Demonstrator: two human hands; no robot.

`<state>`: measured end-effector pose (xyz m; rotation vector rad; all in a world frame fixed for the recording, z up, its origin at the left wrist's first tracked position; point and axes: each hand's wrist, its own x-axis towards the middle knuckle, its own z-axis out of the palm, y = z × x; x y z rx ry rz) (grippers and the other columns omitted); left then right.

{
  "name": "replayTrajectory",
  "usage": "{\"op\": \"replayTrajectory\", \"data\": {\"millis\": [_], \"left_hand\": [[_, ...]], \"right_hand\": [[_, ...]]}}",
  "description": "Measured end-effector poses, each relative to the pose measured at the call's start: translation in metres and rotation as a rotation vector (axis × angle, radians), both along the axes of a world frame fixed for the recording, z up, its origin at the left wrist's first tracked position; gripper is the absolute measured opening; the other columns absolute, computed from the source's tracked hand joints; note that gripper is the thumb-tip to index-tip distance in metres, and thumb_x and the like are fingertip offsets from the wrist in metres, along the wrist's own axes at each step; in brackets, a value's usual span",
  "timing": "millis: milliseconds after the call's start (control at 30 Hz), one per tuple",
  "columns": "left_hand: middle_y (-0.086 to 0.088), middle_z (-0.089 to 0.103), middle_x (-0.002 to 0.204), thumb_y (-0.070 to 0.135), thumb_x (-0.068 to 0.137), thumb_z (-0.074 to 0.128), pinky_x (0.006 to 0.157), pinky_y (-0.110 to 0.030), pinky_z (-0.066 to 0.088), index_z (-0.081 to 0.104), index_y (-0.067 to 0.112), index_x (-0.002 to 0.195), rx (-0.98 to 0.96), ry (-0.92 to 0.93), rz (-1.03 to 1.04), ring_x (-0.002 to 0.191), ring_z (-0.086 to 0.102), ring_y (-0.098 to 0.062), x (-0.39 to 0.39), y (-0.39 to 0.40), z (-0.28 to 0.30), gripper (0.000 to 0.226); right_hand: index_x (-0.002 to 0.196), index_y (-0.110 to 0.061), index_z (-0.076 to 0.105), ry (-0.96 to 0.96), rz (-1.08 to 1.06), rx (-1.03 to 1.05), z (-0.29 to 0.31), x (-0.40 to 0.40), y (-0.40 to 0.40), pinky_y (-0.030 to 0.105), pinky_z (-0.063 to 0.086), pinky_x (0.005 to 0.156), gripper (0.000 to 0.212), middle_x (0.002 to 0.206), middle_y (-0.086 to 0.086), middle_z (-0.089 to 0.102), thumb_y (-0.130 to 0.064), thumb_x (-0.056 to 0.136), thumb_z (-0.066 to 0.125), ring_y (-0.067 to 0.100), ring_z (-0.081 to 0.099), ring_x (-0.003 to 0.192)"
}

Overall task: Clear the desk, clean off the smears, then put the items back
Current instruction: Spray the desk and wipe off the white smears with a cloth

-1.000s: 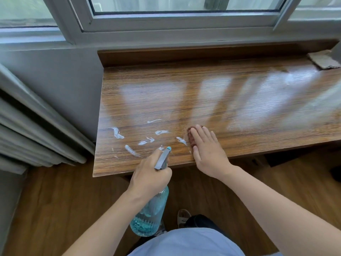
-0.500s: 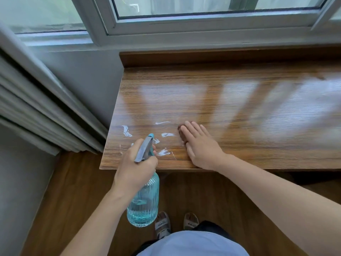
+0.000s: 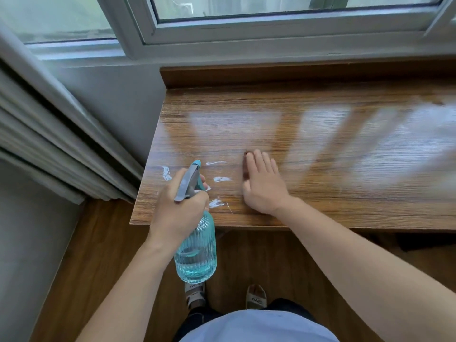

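Observation:
A glossy wooden desk (image 3: 320, 134) stands under the window. Several white smears (image 3: 221, 179) mark its near left corner. My left hand (image 3: 179, 211) grips a ribbed blue spray bottle (image 3: 196, 253) by its grey trigger head, with the nozzle over the smears and the bottle body hanging in front of the desk edge. My right hand (image 3: 262, 183) lies flat on the desk, pressing down a brown cloth (image 3: 245, 166). Only the cloth's left edge shows from under the fingers.
Grey curtains (image 3: 49, 144) hang at the left, close to the desk's left edge. A window frame (image 3: 271, 28) and sill run behind the desk. My feet in sandals (image 3: 255, 297) stand on the wooden floor below the desk's front edge.
The camera view has swung left. My right hand slid the cloth left toward the smears, and a smear beside it is gone. My left hand raised the bottle's nozzle over the smears.

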<state>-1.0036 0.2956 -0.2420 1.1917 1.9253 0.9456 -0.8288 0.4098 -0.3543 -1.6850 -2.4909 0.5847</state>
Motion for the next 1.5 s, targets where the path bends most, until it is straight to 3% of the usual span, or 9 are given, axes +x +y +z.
{"op": "replayTrajectory", "data": {"millis": [167, 300, 533, 667, 800, 967, 1167, 1400, 1500], "left_hand": [[-0.007, 0.064, 0.084, 0.007, 0.092, 0.062, 0.062, -0.048, 0.056, 0.064, 0.029, 0.097, 0.009, -0.008, -0.045, 0.080, 0.067, -0.033, -0.017, 0.014, -0.007, 0.023], [-0.008, 0.065, 0.084, 0.007, 0.091, 0.063, 0.050, -0.029, 0.046, 0.064, 0.026, 0.097, 0.003, 0.027, -0.119, 0.068, 0.065, -0.022, -0.040, 0.026, -0.008, 0.019], [-0.016, 0.061, 0.086, 0.005, 0.091, 0.061, 0.052, -0.033, 0.047, 0.063, 0.018, 0.098, 0.032, 0.063, -0.212, 0.081, 0.065, -0.037, -0.076, 0.041, 0.001, 0.015], [-0.013, 0.064, 0.090, 0.010, 0.087, 0.064, 0.057, -0.040, 0.052, 0.063, 0.019, 0.096, 0.032, 0.025, -0.249, 0.082, 0.070, -0.034, -0.085, 0.045, 0.004, 0.013], [-0.015, 0.066, 0.094, 0.009, 0.088, 0.062, 0.064, -0.054, 0.057, 0.063, 0.025, 0.095, 0.029, -0.003, -0.273, 0.084, 0.070, -0.037, -0.090, 0.046, 0.006, 0.018], [-0.001, 0.061, 0.080, 0.010, 0.092, 0.062, 0.057, -0.041, 0.048, 0.059, 0.029, 0.093, -0.036, 0.083, -0.368, 0.068, 0.058, -0.022, -0.092, 0.039, 0.003, 0.019], [0.002, 0.047, 0.075, 0.014, 0.092, 0.059, 0.057, -0.032, 0.030, 0.043, 0.024, 0.078, -0.261, 0.246, -0.445, 0.066, 0.043, -0.017, -0.081, 0.029, -0.011, 0.023], [0.001, 0.047, 0.079, 0.016, 0.088, 0.059, 0.061, -0.035, 0.032, 0.041, 0.026, 0.077, -0.348, 0.235, -0.425, 0.070, 0.042, -0.019, -0.076, 0.026, -0.027, 0.023], [0.000, 0.048, 0.083, 0.016, 0.089, 0.059, 0.060, -0.034, 0.032, 0.041, 0.026, 0.081, -0.347, 0.221, -0.449, 0.070, 0.043, -0.018, -0.075, 0.021, -0.027, 0.022]], "right_hand": [[0.164, -0.027, 0.004, -0.094, 0.341, 0.060, 0.007, 0.046, -0.044, 0.031, -0.007, 0.126, 0.072, 0.170, -0.007, -0.002, -0.059, 0.105, 0.026, 0.013, -0.006, 0.158], [0.165, -0.019, 0.005, -0.269, 0.321, 0.171, 0.006, 0.049, -0.002, 0.037, 0.000, 0.129, 0.082, 0.171, 0.001, 0.003, -0.071, 0.102, 0.014, 0.014, -0.003, 0.158], [0.163, -0.010, 0.010, -0.079, -0.139, 0.050, -0.003, -0.012, 0.053, 0.038, -0.004, 0.128, 0.066, 0.172, 0.009, 0.001, -0.039, 0.106, 0.029, 0.025, -0.002, 0.158], [0.164, -0.018, 0.014, 0.015, 0.083, 0.039, 0.002, -0.005, 0.001, 0.033, -0.004, 0.128, 0.062, 0.172, -0.002, 0.003, -0.032, 0.108, 0.037, 0.015, -0.004, 0.158], [0.164, -0.026, 0.008, -0.070, 0.230, 0.011, 0.012, 0.025, -0.057, 0.030, -0.005, 0.127, 0.062, 0.170, -0.013, -0.006, -0.040, 0.109, 0.033, 0.003, -0.013, 0.155], [0.164, -0.023, -0.002, -0.168, 0.043, 0.076, -0.001, 0.022, -0.024, 0.036, -0.001, 0.128, 0.063, 0.172, -0.005, -0.008, -0.040, 0.108, 0.021, 0.006, -0.014, 0.155], [0.164, -0.016, 0.008, -0.018, -0.270, -0.008, -0.006, -0.026, 0.033, 0.039, -0.002, 0.128, 0.061, 0.172, 0.004, -0.001, -0.035, 0.109, 0.024, 0.019, -0.004, 0.158], [0.162, -0.023, 0.022, -0.027, 0.002, 0.098, -0.001, 0.009, -0.022, 0.031, -0.002, 0.128, 0.056, 0.171, -0.005, 0.012, -0.037, 0.108, 0.028, 0.009, 0.003, 0.157], [0.163, -0.024, 0.018, -0.078, -0.063, 0.098, -0.002, 0.035, -0.021, 0.028, -0.004, 0.127, 0.058, 0.171, -0.005, 0.011, -0.037, 0.108, 0.026, 0.007, 0.003, 0.157]]}}
